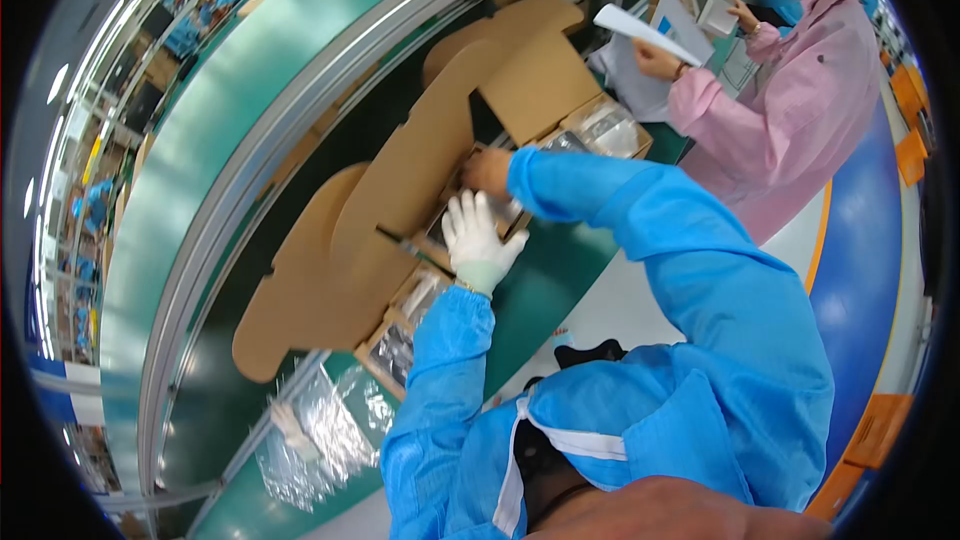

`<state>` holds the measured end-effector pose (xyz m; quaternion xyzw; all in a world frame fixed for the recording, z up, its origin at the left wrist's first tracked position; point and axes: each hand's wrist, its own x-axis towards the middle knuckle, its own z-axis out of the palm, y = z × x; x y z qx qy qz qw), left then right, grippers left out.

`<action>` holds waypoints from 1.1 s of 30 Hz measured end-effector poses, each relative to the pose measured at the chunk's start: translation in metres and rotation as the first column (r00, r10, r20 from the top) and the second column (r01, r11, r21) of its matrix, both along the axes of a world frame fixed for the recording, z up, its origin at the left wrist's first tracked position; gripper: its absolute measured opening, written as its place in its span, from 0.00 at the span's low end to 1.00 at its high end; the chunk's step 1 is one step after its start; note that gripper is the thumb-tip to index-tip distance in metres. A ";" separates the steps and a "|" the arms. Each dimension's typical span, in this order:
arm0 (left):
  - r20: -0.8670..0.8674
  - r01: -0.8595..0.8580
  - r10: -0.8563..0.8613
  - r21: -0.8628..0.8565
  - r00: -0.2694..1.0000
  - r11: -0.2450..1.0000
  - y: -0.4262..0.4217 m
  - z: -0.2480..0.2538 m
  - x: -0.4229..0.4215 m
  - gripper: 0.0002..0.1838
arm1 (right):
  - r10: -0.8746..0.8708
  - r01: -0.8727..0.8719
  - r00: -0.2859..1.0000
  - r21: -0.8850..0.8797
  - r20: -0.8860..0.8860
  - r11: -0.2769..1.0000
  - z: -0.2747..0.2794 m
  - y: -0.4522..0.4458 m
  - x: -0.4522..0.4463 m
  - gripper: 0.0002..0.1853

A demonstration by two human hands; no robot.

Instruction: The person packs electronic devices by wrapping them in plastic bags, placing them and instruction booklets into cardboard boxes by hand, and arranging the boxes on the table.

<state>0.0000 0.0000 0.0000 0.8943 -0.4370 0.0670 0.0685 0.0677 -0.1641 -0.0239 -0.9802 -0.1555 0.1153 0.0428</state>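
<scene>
My left hand (474, 240), in a white glove, lies with fingers stretched out over the near edge of an open cardboard box whose large lid (405, 165) stands raised behind it. My bare right hand (487, 173) reaches into the same box; its fingertips are hidden, so a grip on anything cannot be made out. Dark contents partly show beneath the hands. To the left, another open box holds plastic-wrapped dark items (393, 352). On the right stands an open box with clear-bagged items (605, 130) and an upright flap (540, 85).
Clear plastic bags (335, 430) and a white glove (292, 430) lie on the green table at lower left. A metal rail (210, 180) runs along the far side. At right, a person in a pink coat (775, 110) holds white papers (648, 35).
</scene>
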 end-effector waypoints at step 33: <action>-0.618 -0.593 -0.785 -0.645 0.034 0.482 -0.085 0.031 -0.050 0.51 | 0.448 -0.461 0.886 0.122 0.121 0.879 0.156 -0.104 -0.138 0.42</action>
